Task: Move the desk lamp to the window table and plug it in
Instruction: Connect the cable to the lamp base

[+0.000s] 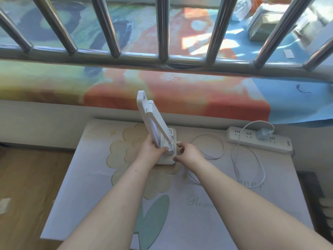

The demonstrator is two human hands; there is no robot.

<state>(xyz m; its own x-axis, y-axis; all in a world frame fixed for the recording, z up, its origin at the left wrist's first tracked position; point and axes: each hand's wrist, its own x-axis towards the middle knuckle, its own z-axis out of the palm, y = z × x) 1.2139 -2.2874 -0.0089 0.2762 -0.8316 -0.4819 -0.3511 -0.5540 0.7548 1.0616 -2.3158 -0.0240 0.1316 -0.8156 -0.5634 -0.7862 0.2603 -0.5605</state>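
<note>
Table (90, 168) by the window bears the desk lamp (155, 121), upright — left hand (153, 151) grips its stem. Power strip (281, 144) holds the adapter (261, 135) of the cable (223, 149). Right hand (188, 153) curls at the base; whether it pinches anything I cannot tell — next, likely seating the lamp-end plug.

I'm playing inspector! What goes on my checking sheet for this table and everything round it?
Surface: table, flower-print cover.
Job's things: white desk lamp, base on table; power strip back right.
Clutter: wrapped parcels beyond the window bars.
Hands: left hand grips the lamp; right hand curled beside its base, hold unclear.
Cables: white cable looped on table; adapter in the strip.
Surroundings: colourful cloth on ledge, wooden floor left.
</note>
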